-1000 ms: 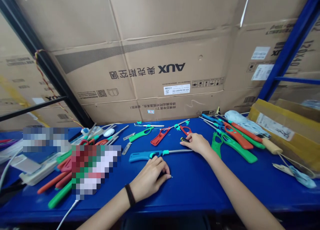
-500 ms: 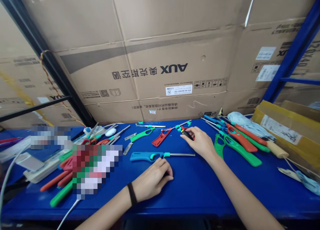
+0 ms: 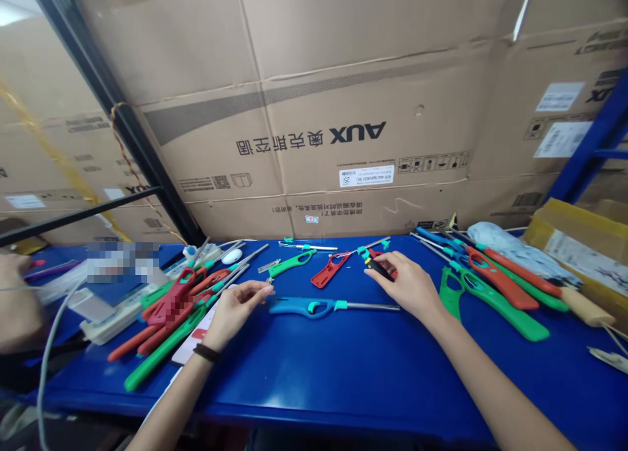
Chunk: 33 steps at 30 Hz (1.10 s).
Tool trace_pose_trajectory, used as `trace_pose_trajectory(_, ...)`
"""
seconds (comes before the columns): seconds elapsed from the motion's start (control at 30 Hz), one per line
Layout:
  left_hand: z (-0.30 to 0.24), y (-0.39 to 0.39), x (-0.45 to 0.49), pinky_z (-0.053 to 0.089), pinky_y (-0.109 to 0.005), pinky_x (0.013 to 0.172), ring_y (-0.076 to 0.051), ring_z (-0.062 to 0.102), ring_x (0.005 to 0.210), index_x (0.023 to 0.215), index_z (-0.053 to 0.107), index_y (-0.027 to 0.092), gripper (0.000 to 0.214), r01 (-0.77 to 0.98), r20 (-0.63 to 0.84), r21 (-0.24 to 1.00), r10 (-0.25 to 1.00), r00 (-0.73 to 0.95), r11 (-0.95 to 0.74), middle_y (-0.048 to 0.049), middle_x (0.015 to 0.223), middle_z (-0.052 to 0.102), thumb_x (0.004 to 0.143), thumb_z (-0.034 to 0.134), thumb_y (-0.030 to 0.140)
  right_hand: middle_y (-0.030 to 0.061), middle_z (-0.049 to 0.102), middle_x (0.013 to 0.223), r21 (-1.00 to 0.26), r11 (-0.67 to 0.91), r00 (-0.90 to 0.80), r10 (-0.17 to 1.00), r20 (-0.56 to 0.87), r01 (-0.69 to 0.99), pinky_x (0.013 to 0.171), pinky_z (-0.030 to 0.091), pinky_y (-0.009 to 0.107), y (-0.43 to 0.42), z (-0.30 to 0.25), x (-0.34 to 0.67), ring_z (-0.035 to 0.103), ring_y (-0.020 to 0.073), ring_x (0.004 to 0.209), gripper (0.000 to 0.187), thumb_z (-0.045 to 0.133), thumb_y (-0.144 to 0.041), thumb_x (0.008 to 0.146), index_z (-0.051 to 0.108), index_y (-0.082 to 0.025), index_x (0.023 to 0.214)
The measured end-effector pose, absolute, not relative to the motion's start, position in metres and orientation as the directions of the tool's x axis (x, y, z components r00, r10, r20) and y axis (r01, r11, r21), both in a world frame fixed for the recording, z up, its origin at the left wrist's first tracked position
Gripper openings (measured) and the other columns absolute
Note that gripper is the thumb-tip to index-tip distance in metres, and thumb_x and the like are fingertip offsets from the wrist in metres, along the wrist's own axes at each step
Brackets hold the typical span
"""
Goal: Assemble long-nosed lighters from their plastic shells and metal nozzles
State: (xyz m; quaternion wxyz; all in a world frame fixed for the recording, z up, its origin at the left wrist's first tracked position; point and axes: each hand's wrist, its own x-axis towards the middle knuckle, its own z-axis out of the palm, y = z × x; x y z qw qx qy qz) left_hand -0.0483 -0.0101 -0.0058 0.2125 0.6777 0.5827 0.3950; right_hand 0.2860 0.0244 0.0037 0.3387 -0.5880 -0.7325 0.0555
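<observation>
My left hand point(image 3: 235, 313) has thumb and fingers pinched together left of a blue gas lighter point(image 3: 292, 306). They close on a small clear fuel tank, mostly hidden, whose metal tip point(image 3: 269, 281) shows at my fingertips. A second clear tank point(image 3: 267, 266) lies just behind, beside a green lighter shell point(image 3: 290, 264). My right hand point(image 3: 405, 277) is closed around a short black-and-yellow screwdriver handle point(image 3: 379, 268); its tip cannot be made out. Beyond that hand lie a red lighter shell point(image 3: 328, 273) and a metal lighter tube point(image 3: 375, 243) with turquoise parts.
Several lighters point(image 3: 167, 346) are heaped at left near a white power strip point(image 3: 101, 330) and a phone point(image 3: 189, 349). More lighters point(image 3: 510, 307) lie at right by a yellow-taped box point(image 3: 579, 241). Cardboard point(image 3: 314, 110) stands behind. Another person's arm point(image 3: 19, 300) shows at the left edge.
My left hand has moved left and away from me, from in front of the blue lighter to the clear tank, and pinches it. My right hand still holds the screwdriver. The view has shifted left.
</observation>
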Motion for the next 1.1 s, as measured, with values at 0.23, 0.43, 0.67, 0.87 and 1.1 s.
trace_pose_trajectory(0.23, -0.019, -0.016, -0.048, 0.044, -0.027, 0.059, -0.018, 0.056, 0.067, 0.076, 0.073, 0.02, 0.037, 0.728, 0.369, 0.634, 0.929, 0.013, -0.262, -0.0045, 0.08, 0.066, 0.076, 0.06, 0.055, 0.0012, 0.066, 0.088, -0.48, 0.31, -0.086, 0.897, 0.434, 0.821, 0.055, 0.044, 0.028, 0.025, 0.003, 0.286, 0.063, 0.0181, 0.072, 0.028, 0.058, -0.049, 0.08, 0.064, -0.024, 0.09)
trace_pose_trajectory(0.43, -0.018, -0.018, -0.044, 0.041, -0.027, 0.058, -0.015, 0.052, 0.062, 0.081, 0.073, 0.021, 0.035, 0.779, 0.432, 0.56, 0.902, 0.015, -0.281, -0.0033, 0.079, 0.061, 0.08, 0.057, 0.052, 0.0024, 0.066, 0.089, -0.478, 0.311, -0.097, 0.903, 0.419, 0.822, 0.055, 0.043, 0.028, 0.025, 0.003, 0.286, 0.063, 0.0189, 0.072, 0.03, 0.057, -0.05, 0.079, 0.064, -0.023, 0.091)
trace_pose_trajectory(0.67, -0.018, -0.019, -0.041, 0.042, -0.027, 0.057, -0.016, 0.053, 0.062, 0.08, 0.072, 0.02, 0.036, 0.798, 0.448, 0.526, 0.893, 0.034, -0.294, -0.0037, 0.079, 0.062, 0.081, 0.055, 0.052, 0.002, 0.066, 0.088, -0.485, 0.302, -0.103, 0.913, 0.394, 0.82, 0.057, 0.044, 0.029, 0.024, 0.003, 0.285, 0.063, 0.0195, 0.074, 0.029, 0.057, -0.049, 0.08, 0.064, -0.024, 0.091)
trace_pose_trajectory(0.87, -0.021, -0.017, -0.042, 0.043, -0.027, 0.058, -0.016, 0.055, 0.064, 0.079, 0.071, 0.02, 0.036, 0.8, 0.464, 0.518, 0.885, 0.033, -0.301, -0.004, 0.08, 0.062, 0.082, 0.055, 0.052, 0.002, 0.066, 0.086, -0.473, 0.326, -0.116, 0.9, 0.421, 0.819, 0.055, 0.044, 0.028, 0.025, 0.002, 0.286, 0.063, 0.0189, 0.071, 0.028, 0.058, -0.049, 0.079, 0.065, -0.024, 0.09)
trace_pose_trajectory(1.1, -0.027, -0.012, -0.043, 0.043, -0.027, 0.056, -0.017, 0.056, 0.063, 0.078, 0.071, 0.02, 0.036, 0.796, 0.484, 0.515, 0.874, 0.036, -0.318, -0.0043, 0.078, 0.063, 0.083, 0.053, 0.051, 0.0014, 0.066, 0.085, -0.46, 0.329, -0.121, 0.897, 0.425, 0.825, 0.053, 0.043, 0.027, 0.026, 0.0, 0.286, 0.064, 0.0188, 0.07, 0.03, 0.058, -0.051, 0.079, 0.065, -0.024, 0.091)
